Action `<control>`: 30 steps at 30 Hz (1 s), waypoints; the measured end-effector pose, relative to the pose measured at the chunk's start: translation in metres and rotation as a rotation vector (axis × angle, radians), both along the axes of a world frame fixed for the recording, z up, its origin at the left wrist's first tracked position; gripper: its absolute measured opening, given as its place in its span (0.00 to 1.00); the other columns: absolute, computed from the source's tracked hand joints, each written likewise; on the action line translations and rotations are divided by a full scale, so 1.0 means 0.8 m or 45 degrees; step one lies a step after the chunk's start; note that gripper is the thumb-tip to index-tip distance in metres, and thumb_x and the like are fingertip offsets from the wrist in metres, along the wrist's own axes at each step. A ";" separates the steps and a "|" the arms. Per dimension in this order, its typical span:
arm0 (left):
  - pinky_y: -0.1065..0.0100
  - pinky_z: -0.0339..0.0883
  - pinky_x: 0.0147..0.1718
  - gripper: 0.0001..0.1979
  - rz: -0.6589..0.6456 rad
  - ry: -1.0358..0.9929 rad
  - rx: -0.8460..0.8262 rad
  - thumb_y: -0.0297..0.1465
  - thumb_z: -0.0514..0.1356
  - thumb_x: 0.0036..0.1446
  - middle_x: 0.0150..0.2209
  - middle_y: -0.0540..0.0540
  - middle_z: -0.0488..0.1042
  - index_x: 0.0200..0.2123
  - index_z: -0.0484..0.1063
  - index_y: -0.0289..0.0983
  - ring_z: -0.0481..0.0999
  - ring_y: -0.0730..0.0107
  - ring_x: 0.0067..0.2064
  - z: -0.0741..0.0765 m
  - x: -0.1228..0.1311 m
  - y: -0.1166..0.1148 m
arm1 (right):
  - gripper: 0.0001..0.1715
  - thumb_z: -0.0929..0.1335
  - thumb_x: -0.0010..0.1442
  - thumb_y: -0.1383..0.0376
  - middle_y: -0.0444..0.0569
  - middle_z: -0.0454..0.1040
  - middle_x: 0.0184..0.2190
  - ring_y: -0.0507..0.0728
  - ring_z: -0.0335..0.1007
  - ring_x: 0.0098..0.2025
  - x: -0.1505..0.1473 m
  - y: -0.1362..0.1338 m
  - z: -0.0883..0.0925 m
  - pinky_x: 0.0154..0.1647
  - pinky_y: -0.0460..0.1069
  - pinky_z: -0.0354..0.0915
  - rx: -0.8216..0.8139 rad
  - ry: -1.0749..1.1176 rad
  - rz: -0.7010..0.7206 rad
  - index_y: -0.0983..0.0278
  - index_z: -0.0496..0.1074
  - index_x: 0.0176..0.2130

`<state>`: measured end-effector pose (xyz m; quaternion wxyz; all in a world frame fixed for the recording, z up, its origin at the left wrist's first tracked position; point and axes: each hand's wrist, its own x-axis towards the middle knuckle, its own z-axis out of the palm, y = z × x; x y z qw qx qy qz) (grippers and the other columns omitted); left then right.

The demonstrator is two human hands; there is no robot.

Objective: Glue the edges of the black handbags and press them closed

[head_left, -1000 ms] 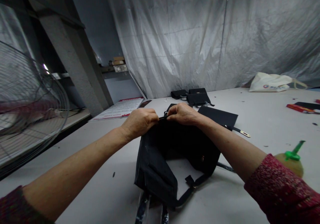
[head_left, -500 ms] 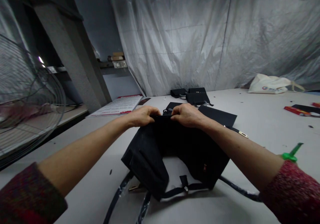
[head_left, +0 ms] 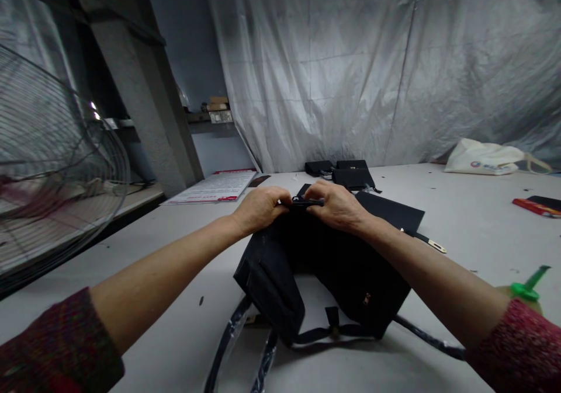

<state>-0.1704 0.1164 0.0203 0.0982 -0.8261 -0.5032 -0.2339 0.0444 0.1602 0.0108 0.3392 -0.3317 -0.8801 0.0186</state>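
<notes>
A black handbag [head_left: 272, 288] lies on the white table with its inside facing me. Plastic-wrapped handles [head_left: 228, 337] spread out from it toward the near side. At the bag's far edge, my left hand [head_left: 265, 206] pinches the black rim between thumb and fingers. My right hand [head_left: 335, 205] grips the same edge a short way to the right. Between the two hands shows a narrow dark strip of that edge. A strap with a small tab [head_left: 333, 317] crosses the near side of the bag. The fingertips' far side is hidden.
Several black pouches [head_left: 353, 177] lie at the back, before a silver curtain [head_left: 342, 72]. A black panel [head_left: 390, 209] is behind my right arm. At the right are a green-capped bottle [head_left: 526, 291] and a cream cloth bag [head_left: 480, 156]. A fan [head_left: 56, 165] stands left.
The whole view has shifted, so things appear slightly farther right. Both hands still hold the bag's far edge, which now looks tilted or folded a little differently between them.
</notes>
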 end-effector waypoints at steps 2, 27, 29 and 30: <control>0.66 0.64 0.40 0.07 -0.009 0.106 0.039 0.32 0.59 0.57 0.38 0.49 0.78 0.38 0.77 0.42 0.75 0.64 0.42 0.002 0.002 0.000 | 0.09 0.72 0.54 0.66 0.46 0.74 0.41 0.54 0.71 0.41 -0.002 -0.004 0.000 0.41 0.46 0.62 0.060 -0.014 0.041 0.60 0.76 0.38; 0.66 0.63 0.36 0.06 0.009 0.111 -0.004 0.30 0.57 0.54 0.34 0.47 0.76 0.32 0.74 0.38 0.73 0.65 0.36 0.005 0.009 0.007 | 0.02 0.71 0.55 0.68 0.46 0.74 0.38 0.54 0.69 0.41 -0.018 0.003 -0.005 0.40 0.47 0.61 0.106 -0.101 -0.012 0.62 0.77 0.32; 0.66 0.64 0.36 0.06 0.010 0.097 -0.010 0.30 0.57 0.54 0.34 0.47 0.76 0.32 0.74 0.38 0.73 0.66 0.36 0.004 0.008 0.008 | 0.02 0.71 0.55 0.68 0.46 0.74 0.39 0.55 0.70 0.41 -0.021 0.005 -0.005 0.40 0.47 0.61 0.093 -0.100 -0.037 0.61 0.77 0.32; 0.66 0.64 0.36 0.06 0.012 0.088 -0.014 0.30 0.57 0.54 0.34 0.47 0.76 0.32 0.75 0.38 0.73 0.66 0.36 0.004 0.007 0.008 | 0.02 0.71 0.55 0.67 0.47 0.74 0.39 0.55 0.70 0.41 -0.023 0.005 -0.006 0.40 0.47 0.61 0.086 -0.099 -0.051 0.61 0.77 0.31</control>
